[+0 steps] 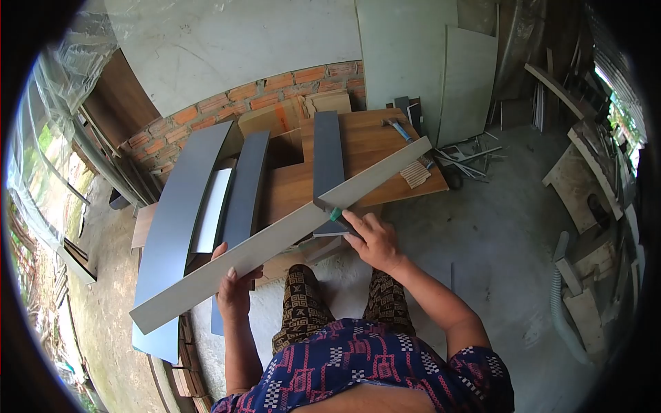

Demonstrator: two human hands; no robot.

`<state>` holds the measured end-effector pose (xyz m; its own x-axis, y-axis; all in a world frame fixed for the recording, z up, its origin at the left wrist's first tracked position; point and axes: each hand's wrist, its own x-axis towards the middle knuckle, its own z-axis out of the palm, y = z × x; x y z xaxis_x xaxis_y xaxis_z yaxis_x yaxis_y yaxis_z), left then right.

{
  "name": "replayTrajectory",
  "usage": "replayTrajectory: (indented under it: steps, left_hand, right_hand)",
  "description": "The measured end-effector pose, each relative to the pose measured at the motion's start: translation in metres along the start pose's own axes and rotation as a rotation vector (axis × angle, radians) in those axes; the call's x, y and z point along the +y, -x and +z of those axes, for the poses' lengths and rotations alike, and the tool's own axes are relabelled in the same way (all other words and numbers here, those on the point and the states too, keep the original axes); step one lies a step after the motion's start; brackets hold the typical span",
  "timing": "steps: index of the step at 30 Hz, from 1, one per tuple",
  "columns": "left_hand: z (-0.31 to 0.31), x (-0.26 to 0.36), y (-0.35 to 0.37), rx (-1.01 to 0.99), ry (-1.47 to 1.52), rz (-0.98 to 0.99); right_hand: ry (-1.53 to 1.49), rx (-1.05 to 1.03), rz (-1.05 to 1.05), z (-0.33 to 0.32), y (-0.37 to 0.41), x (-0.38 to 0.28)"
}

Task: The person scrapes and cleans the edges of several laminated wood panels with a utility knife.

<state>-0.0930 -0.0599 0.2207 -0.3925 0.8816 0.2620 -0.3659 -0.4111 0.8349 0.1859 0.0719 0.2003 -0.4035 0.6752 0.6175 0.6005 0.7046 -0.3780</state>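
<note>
A long pale board (275, 237) runs diagonally across the view, from the lower left up to the right. My left hand (236, 286) grips its lower edge left of the middle, thumb on its face. Near the board's middle, my right hand (372, 237) has its fingers at a small green object (335, 214) that lies against the board's edge; whether it pinches or only touches it is unclear. Behind the board, a dark grey plank (329, 151) rests on the brown wooden panel (372, 151).
A hammer (399, 129) and a piece of corrugated cardboard (415, 174) lie on the brown panel. More grey panels (182, 220) stand at the left. Thin strips (471, 162) are scattered on the floor. Wood offcuts and a hose (561, 310) are at the right.
</note>
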Motion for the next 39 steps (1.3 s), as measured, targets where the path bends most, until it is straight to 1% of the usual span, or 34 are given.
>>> replayTrajectory:
  steps: [3,6,8,9,11,12,13,16,19,23,28,32,33,36,38,39]
  left_hand:
    - [0.0,0.003,0.004,-0.006,-0.007,-0.011]
    - [0.001,0.002,0.007,0.023,-0.026,-0.015]
    - [0.0,0.0,0.009,0.039,-0.025,-0.024]
    - [0.0,-0.001,0.009,0.046,-0.023,-0.027]
    - [0.0,-0.001,0.009,0.04,-0.017,-0.041]
    - [0.0,-0.001,0.01,0.04,-0.013,-0.05]
    - [-0.001,-0.003,0.011,0.043,-0.006,-0.06]
    - [0.0,-0.008,0.017,0.053,0.006,-0.09]
    - [0.008,-0.012,0.026,0.073,-0.017,-0.121]
    - [0.014,-0.014,0.038,0.09,-0.033,-0.165]
    - [0.004,-0.023,0.053,0.113,0.071,-0.248]
    - [0.008,-0.024,0.069,0.143,0.114,-0.312]
    - [0.005,-0.026,0.074,0.12,0.113,-0.321]
    - [0.006,-0.022,0.08,0.086,0.114,-0.258]
    - [0.005,-0.022,0.08,0.117,0.126,-0.235]
    - [0.003,-0.022,0.08,0.13,0.128,-0.223]
  right_hand:
    - [-0.023,0.032,0.039,0.018,0.002,0.019]
    - [0.018,0.201,0.142,0.027,0.002,0.066]
    - [-0.148,0.383,0.345,0.045,0.013,0.113]
    - [-0.231,0.474,0.445,0.039,0.01,0.116]
    - [-0.682,0.274,0.862,0.019,0.018,0.12]
    - [-0.905,0.156,1.065,0.004,0.019,0.11]
    - [-1.137,0.188,1.1,-0.001,0.018,0.098]
    - [-1.508,0.087,1.016,0.011,0.023,0.085]
    - [-1.623,-0.003,1.042,0.015,0.011,0.046]
    - [-1.726,-0.134,0.955,0.032,0.0,0.028]
    - [-1.742,-0.03,1.002,0.055,0.007,0.037]
    - [-1.709,0.03,1.017,0.051,0.007,0.029]
    - [-1.672,0.051,1.012,0.05,0.005,0.026]
    - [-1.597,0.087,0.998,0.051,-0.011,0.01]
    - [-1.584,0.071,1.006,0.048,-0.038,-0.004]
    - [-1.583,0.01,0.907,0.051,-0.051,-0.004]
